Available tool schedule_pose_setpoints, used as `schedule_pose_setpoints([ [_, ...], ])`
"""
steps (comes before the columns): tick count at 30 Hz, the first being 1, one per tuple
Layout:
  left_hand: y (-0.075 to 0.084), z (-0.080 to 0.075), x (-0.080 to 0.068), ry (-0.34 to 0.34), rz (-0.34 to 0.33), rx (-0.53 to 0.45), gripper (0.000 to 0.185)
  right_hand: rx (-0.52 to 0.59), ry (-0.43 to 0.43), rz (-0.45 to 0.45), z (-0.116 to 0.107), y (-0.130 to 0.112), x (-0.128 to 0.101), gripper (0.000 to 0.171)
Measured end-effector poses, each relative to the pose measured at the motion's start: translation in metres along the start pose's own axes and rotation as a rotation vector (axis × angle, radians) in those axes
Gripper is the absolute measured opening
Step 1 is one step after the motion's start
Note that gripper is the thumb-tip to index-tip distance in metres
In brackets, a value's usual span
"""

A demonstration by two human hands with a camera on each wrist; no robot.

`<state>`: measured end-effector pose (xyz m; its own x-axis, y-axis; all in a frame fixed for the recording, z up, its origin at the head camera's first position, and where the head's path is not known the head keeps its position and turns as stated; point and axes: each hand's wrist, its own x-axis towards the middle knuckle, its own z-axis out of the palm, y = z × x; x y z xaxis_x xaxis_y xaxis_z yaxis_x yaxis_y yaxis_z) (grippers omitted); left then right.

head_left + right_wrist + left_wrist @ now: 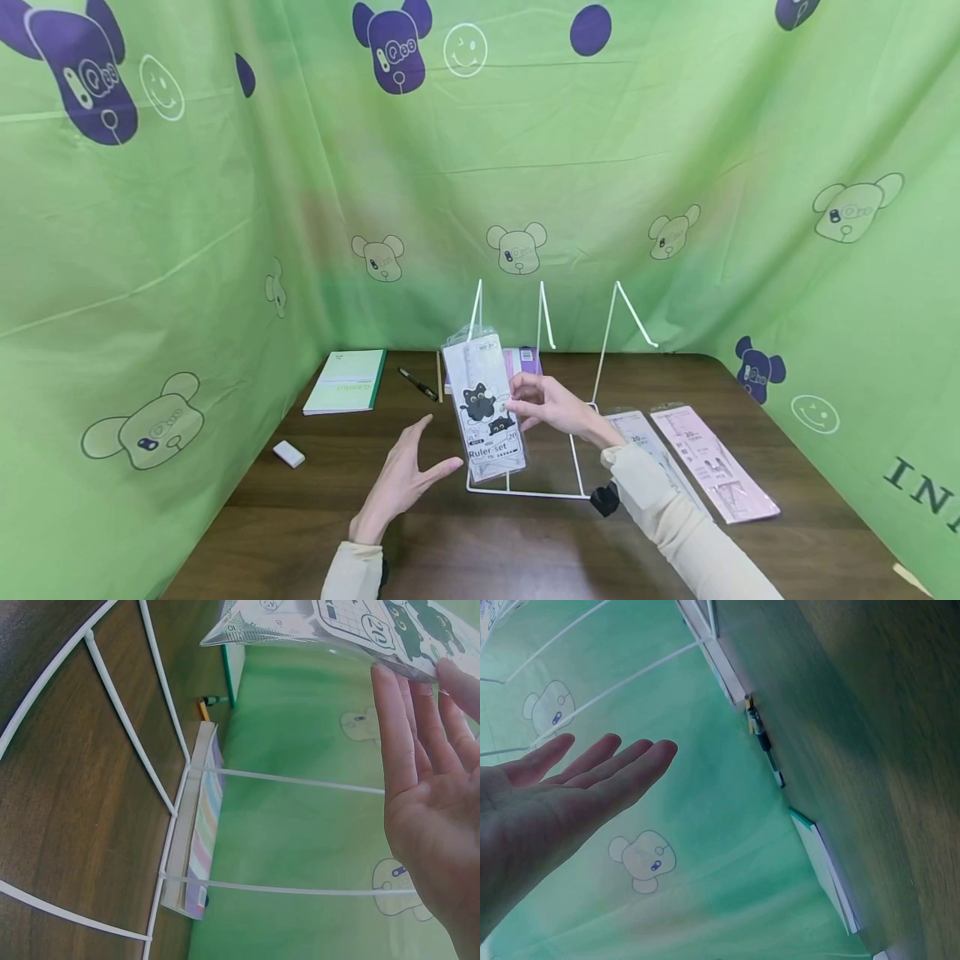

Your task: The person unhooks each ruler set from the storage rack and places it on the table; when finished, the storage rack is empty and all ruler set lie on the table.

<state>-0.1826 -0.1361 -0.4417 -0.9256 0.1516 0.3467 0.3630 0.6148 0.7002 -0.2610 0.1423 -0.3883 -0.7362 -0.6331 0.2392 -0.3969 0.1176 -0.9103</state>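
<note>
Lighting even, bright, diffuse; shadows faint on the dark brown wooden table [525, 542]. Head view bends at edges. Left wrist view dim, bluish, soft-focused.

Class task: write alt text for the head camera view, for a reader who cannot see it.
A person's right hand holds a cat-printed ruler set pack upright over a white wire stand on a dark wooden table, while the left hand hovers open beside it. A green notebook, pen, eraser and two more packs lie around.
</note>
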Motion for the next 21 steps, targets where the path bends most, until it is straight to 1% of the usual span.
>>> schedule_pose_setpoints([
  [11,0.0005,-0.0001,0.0012,-0.016,-0.04,-0.015,0.09,-0.005,-0.019,0.004,0.0002,-0.0017,-0.0057,0.017],
  [21,-0.0001,-0.002,0.0001,-0.001,-0.017,-0.004,0.087,0.015,-0.057,0.014,0.0013,-0.0081,-0.0103,0.019],
])
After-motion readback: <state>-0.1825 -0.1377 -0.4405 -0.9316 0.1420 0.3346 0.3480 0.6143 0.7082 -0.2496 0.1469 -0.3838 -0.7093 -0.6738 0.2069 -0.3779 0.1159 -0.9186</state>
